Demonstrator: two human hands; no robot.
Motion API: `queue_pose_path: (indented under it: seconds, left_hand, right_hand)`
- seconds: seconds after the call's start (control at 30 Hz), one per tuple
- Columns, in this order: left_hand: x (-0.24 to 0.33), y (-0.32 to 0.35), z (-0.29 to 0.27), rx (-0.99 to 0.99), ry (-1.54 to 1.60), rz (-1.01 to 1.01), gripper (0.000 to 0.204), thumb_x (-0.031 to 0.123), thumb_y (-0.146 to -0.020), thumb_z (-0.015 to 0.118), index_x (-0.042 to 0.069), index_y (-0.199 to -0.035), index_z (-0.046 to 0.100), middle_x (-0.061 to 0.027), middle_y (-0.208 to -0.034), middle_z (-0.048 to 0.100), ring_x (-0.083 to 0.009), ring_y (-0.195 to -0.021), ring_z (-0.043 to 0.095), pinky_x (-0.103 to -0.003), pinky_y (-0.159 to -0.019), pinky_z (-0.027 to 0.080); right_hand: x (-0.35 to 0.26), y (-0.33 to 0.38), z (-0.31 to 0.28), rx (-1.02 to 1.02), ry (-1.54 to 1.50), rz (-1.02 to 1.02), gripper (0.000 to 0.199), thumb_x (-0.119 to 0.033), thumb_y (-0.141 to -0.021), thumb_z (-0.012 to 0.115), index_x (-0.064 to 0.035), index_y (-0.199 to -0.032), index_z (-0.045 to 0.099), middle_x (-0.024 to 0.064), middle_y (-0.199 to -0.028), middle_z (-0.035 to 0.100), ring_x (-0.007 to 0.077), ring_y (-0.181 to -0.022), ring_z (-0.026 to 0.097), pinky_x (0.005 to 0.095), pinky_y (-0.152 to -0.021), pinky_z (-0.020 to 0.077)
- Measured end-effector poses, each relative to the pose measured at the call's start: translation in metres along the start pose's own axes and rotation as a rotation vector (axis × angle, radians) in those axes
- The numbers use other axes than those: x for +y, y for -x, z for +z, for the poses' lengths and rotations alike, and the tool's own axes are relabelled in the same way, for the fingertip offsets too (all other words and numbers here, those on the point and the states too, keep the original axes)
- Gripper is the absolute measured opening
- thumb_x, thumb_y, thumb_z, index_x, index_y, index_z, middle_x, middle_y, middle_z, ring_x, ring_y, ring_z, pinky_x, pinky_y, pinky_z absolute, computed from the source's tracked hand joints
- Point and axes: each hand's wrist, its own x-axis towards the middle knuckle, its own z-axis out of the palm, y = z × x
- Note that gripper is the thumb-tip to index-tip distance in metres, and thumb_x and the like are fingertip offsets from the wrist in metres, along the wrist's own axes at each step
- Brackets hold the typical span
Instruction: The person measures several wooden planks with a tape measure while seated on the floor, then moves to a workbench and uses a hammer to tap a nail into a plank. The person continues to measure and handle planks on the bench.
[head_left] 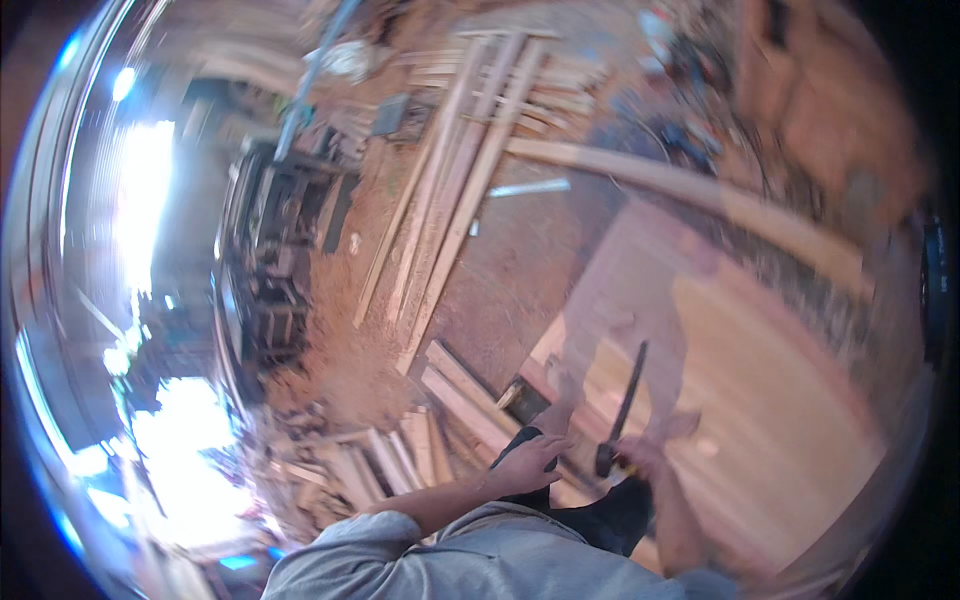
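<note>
Big pale wooden panel (760,400) filling the right half of the frame, lying flat as the work surface, edge near the body so it can be reached. Long bundle of light timber battens (450,190) running diagonally through the upper middle, laid on the reddish sawdust-covered floor (340,350), probably just stacked out of the way. Dark machine frame (275,260) left of centre, blown-out daylight behind it at the left. Left hand (525,462) at lower centre, fingers spread and flat, resting on the near edge of the panel, looks like bracing, gripping nothing. Right hand (640,462) just right of it, blurred, clenched round the handle of a slim dark long-shafted tool (622,405) pointing up over the panel.
</note>
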Motion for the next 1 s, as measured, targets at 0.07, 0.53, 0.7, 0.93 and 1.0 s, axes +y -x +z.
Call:
queue_pose_path:
  seconds: [0.07, 0.53, 0.7, 0.93, 1.0]
  left_hand:
    - [-0.03, 0.014, -0.043, 0.114, -0.222, 0.239, 0.076, 0.021, -0.082, 0.077, 0.011, -0.151, 0.047, -0.015, -0.153, 0.052, -0.0314, -0.15, 0.039, -0.049, -0.122, 0.034]
    - [-0.333, 0.197, -0.167, 0.48, 0.244, -0.4, 0.031, 0.029, -0.079, 0.074, 0.012, -0.106, 0.076, -0.0136, -0.1, 0.076, -0.0382, -0.094, 0.074, -0.052, -0.08, 0.057]
    - [-0.449, 0.244, -0.073, 0.751, 0.859, -0.699, 0.048, 0.029, -0.073, 0.079, 0.009, -0.116, 0.072, -0.0251, -0.106, 0.075, -0.0419, -0.102, 0.072, -0.048, -0.087, 0.058]
    - [-0.55, 0.278, 0.046, 0.983, 0.562, -1.153, 0.066, 0.027, -0.078, 0.082, 0.007, -0.137, 0.063, -0.0203, -0.138, 0.064, -0.0347, -0.132, 0.058, -0.043, -0.108, 0.048]
    - [-0.573, 0.303, 0.061, 0.873, 0.831, -0.919, 0.041, 0.025, -0.086, 0.074, 0.005, -0.122, 0.07, -0.02, -0.105, 0.07, -0.0317, -0.103, 0.069, -0.043, -0.086, 0.055]
  right_hand:
    - [-0.07, 0.018, 0.077, -0.176, 0.089, 0.016, 0.04, -0.046, -0.097, 0.07, -0.0099, -0.113, 0.076, -0.0001, -0.093, 0.069, 0.0123, -0.083, 0.059, 0.0303, -0.07, 0.0472]
    - [-0.339, -0.188, 0.211, 0.089, 1.459, 0.244, 0.035, -0.023, -0.079, 0.081, 0.0, -0.103, 0.071, 0.0128, -0.093, 0.07, 0.0249, -0.087, 0.07, 0.0432, -0.075, 0.0549]
    - [-0.357, -0.318, 0.25, 0.046, 1.529, 0.365, 0.041, -0.026, -0.081, 0.079, -0.0014, -0.112, 0.069, 0.0151, -0.103, 0.07, 0.0282, -0.096, 0.069, 0.0443, -0.081, 0.0549]
    - [-0.437, -0.527, 0.435, -0.102, 1.647, 0.129, 0.049, -0.029, -0.084, 0.078, -0.0032, -0.125, 0.068, 0.0183, -0.116, 0.071, 0.0327, -0.108, 0.068, 0.0459, -0.09, 0.055]
    - [-0.478, -0.596, 0.507, -0.255, 1.715, -0.15, 0.052, -0.03, -0.085, 0.077, -0.0038, -0.129, 0.067, 0.0192, -0.12, 0.071, 0.034, -0.111, 0.068, 0.0463, -0.093, 0.055]
